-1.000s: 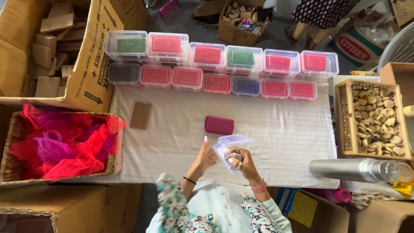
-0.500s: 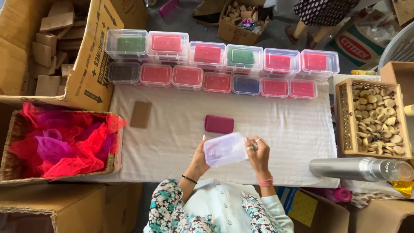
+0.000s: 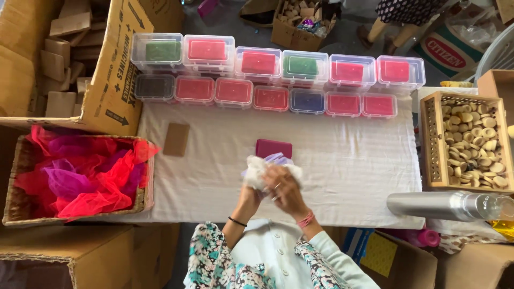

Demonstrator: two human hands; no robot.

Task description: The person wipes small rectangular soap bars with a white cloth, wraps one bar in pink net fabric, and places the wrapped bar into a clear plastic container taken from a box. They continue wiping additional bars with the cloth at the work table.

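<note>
White cloth (image 3: 256, 170) is bunched at lower centre of the frame, gripped by both the left hand (image 3: 251, 190) and right hand (image 3: 284, 187), fingers closed on it. A pale lilac object beneath is mostly hidden. A maroon block (image 3: 273, 147) lies just above on the surface (image 3: 348, 160).
</note>
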